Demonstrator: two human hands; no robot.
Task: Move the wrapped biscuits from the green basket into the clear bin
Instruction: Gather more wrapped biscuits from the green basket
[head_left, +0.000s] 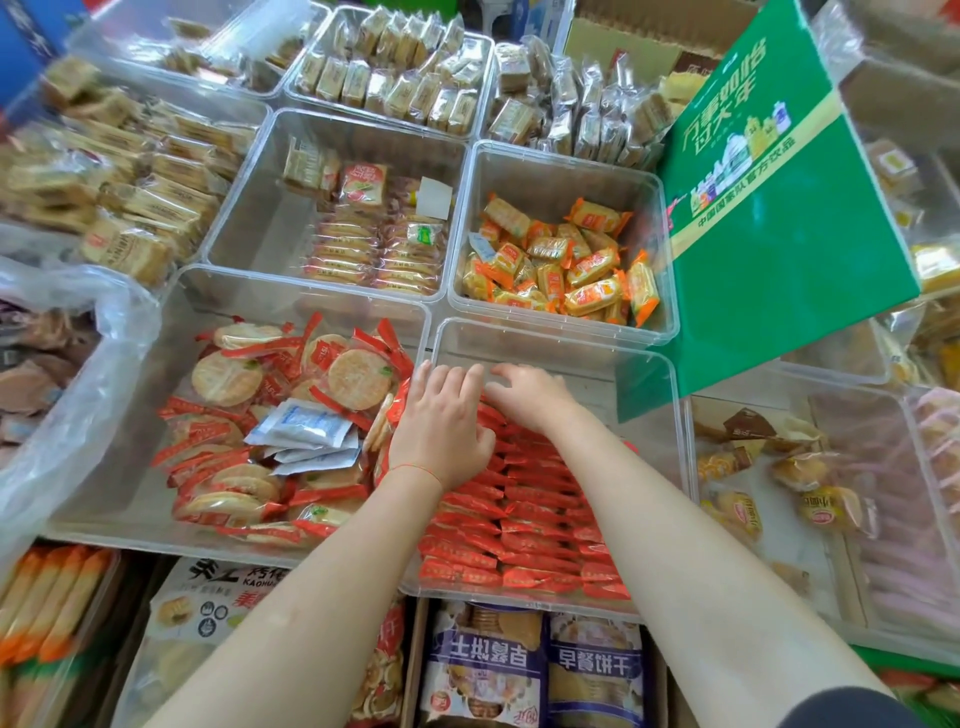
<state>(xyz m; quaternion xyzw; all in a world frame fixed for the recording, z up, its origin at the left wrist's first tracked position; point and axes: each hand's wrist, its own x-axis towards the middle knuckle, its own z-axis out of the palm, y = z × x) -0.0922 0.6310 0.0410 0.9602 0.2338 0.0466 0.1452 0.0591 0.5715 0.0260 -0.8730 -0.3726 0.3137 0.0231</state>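
Two hands (488, 410) on red biscuits (524, 519), clear bin (561, 338)

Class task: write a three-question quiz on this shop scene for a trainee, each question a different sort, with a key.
1. True or false: both hands rest inside the clear bin that holds the rows of red-wrapped biscuits.
2. Which wrapper colour fills the bin straight behind that one? A) blue B) orange C) purple
3. Fill in: the white sachets lie on the round biscuits in the bin to the ______ of the hands.

Key
1. True: the left hand and right hand lie on the far end of the rows.
2. B: orange packets.
3. Left.
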